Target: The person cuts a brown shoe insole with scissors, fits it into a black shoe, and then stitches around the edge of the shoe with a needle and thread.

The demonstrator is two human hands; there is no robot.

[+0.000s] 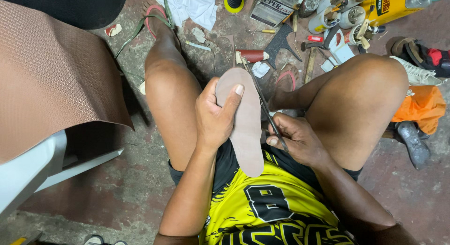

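Observation:
My left hand (214,116) grips a flat, tan, sole-shaped piece of material (246,128) between my knees, thumb pressed on its upper face near the rounded top. My right hand (295,138) is closed on the handles of a pair of long scissors (263,102). The blades run along the right edge of the sole piece and point up toward its tip. I am seated on the floor with bare knees to either side.
A large brown textured sheet (51,71) lies over a white chair (33,172) at left. Cans, tubes, a hammer (310,57), a dark red roll (251,55) and scraps crowd the floor ahead. An orange bag (422,104) and shoes (415,142) lie at right.

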